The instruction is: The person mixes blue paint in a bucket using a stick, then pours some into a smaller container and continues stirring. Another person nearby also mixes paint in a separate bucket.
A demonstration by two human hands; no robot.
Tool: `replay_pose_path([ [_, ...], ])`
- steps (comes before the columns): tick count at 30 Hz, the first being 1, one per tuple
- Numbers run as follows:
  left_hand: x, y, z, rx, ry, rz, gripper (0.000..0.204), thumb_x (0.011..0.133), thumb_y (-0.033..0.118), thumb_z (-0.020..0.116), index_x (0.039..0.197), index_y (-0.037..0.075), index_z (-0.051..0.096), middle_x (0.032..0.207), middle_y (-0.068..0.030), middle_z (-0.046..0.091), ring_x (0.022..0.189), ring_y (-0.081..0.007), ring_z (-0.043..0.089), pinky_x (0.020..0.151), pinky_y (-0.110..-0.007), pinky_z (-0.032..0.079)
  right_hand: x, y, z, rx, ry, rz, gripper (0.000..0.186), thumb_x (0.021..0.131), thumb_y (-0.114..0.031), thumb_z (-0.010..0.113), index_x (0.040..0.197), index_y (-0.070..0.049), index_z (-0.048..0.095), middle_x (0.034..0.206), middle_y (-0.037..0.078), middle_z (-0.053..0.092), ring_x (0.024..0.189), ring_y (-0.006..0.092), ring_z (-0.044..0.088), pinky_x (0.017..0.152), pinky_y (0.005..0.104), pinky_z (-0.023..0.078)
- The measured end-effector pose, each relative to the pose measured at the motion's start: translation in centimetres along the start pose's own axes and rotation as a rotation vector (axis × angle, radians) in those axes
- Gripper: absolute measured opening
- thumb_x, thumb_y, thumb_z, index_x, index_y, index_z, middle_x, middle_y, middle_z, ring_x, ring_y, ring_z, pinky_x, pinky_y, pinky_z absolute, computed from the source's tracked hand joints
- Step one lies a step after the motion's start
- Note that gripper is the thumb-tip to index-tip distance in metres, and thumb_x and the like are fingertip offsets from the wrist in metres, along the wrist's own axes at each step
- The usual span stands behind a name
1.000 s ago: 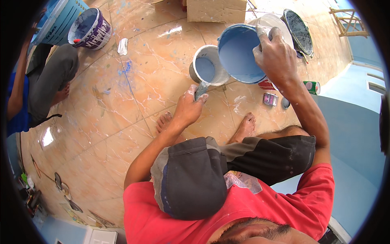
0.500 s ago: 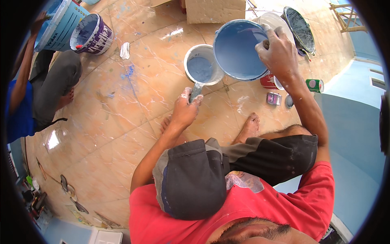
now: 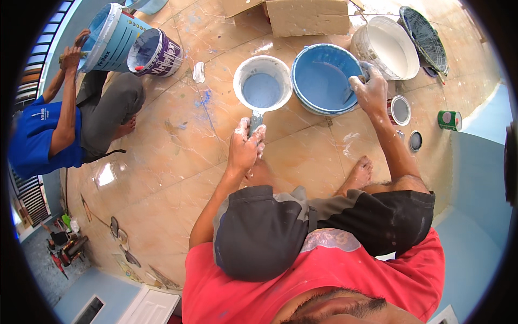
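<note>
My left hand [image 3: 245, 141], spattered with white, is closed on the grey handle of a white dipper [image 3: 240, 81], which holds some pale blue liquid. My right hand [image 3: 371, 93] grips the right rim of a blue bucket [image 3: 308, 75] with blue paint in it, just right of the dipper. Behind that bucket, to the right, stand a white bucket [image 3: 387, 43] of pale liquid and a dark grimy basin [image 3: 426, 38]. A small open red-and-white can [image 3: 399, 110] is near my right wrist, with a green can [image 3: 450, 121] farther right.
A co-worker [image 3: 46, 137] in a blue shirt sits at the left, hands on a large light-blue bucket [image 3: 116, 43] beside a purple-and-white bucket [image 3: 167, 59]. Cardboard [image 3: 307, 19] lies at the back. Tools [image 3: 67, 251] and sandals [image 3: 121, 240] are at lower left; a pale blue wall [image 3: 475, 173] is right.
The blue bucket in my right hand has dropped lower and stands more level, no longer tipped toward the dipper. The view has shifted, showing more of the co-worker, whose hands remain on the large bucket.
</note>
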State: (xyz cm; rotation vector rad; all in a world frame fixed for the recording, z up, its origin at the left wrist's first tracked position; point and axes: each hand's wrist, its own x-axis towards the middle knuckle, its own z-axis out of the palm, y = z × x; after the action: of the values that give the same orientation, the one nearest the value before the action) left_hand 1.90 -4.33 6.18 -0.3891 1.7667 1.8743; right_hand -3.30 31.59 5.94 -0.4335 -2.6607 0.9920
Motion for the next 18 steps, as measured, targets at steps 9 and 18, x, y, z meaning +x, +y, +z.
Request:
replay_pose_path([
  [9,-0.1,-0.6,-1.0,0.02,0.103,-0.008,0.013,0.107,0.009,0.065,0.11,0.005,0.052,0.083,-0.0003,0.056,0.059,-0.0065,0.048,0.048,-0.026,0.039,-2.3,2.1,1.7,0.025,-0.035,0.078,0.054,0.087,-0.019,0.08,0.134,0.005,0.071,0.122,0.026,0.074,0.105,0.0359,0.076,0.097,0.0433,0.059],
  [18,-1.4,5.7,3.0,0.119,0.089,0.127,0.023,0.104,0.011,0.07,0.122,0.001,0.059,0.084,-0.0006,0.06,0.062,-0.0067,0.049,0.053,-0.026,0.04,-3.7,0.7,-1.2,-0.316,-0.049,-0.154,0.032,0.1,-0.029,0.075,0.12,-0.004,0.076,0.111,0.014,0.071,0.097,0.0351,0.075,0.081,0.0489,0.061],
])
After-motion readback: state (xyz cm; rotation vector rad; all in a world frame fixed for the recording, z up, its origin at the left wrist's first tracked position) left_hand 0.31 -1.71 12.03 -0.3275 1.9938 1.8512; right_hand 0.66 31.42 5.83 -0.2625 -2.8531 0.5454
